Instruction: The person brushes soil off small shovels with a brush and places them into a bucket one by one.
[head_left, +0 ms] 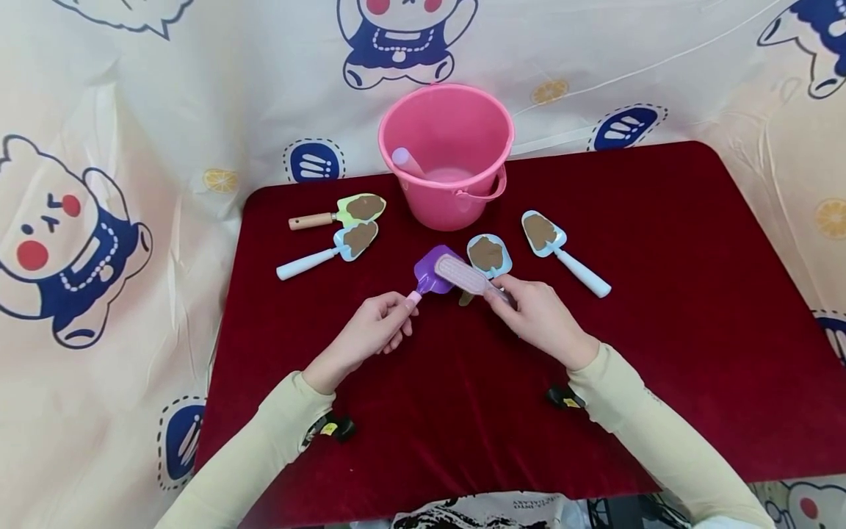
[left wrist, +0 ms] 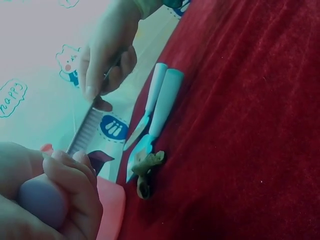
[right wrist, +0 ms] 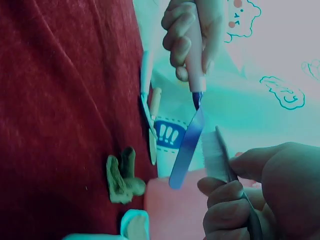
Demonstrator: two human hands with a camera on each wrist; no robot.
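- The left hand (head_left: 383, 321) grasps the pink handle of the purple shovel (head_left: 427, 270), fingers curled round it; this grip leaves the blade bare, presumably to steady it for the brush.
- The right hand (head_left: 532, 314) grasps the brush (head_left: 463, 275) by its handle, the thumb pressing on it. Its bristles face the blade in the right wrist view, which suggests they are meant to sweep it; whether they touch, I cannot tell.
- The purple shovel is raised over the middle of the desk (head_left: 694, 294), near side of the pink bucket (head_left: 441, 208).
- It looks smooth and slightly glossy, with a broad purple blade and a narrow neck; the head view shows no brown on the part the brush leaves visible.
- The brush has a pale, flat oblong head and dense, short whitish bristles.
- At left lie the green shovel (head_left: 341, 216) and, nearer, the left blue shovel (head_left: 320, 260); at right lies the right blue shovel (head_left: 570, 263). Spreading them aside probably keeps working room in the centre.
- The middle blue shovel (head_left: 504, 263) lies just beyond the right hand. All four bear matt brown patches (head_left: 539, 231) on their blades.
- A twisted olive lump (left wrist: 147, 167) lies near the middle blue shovel's blade; what it is, I cannot tell.
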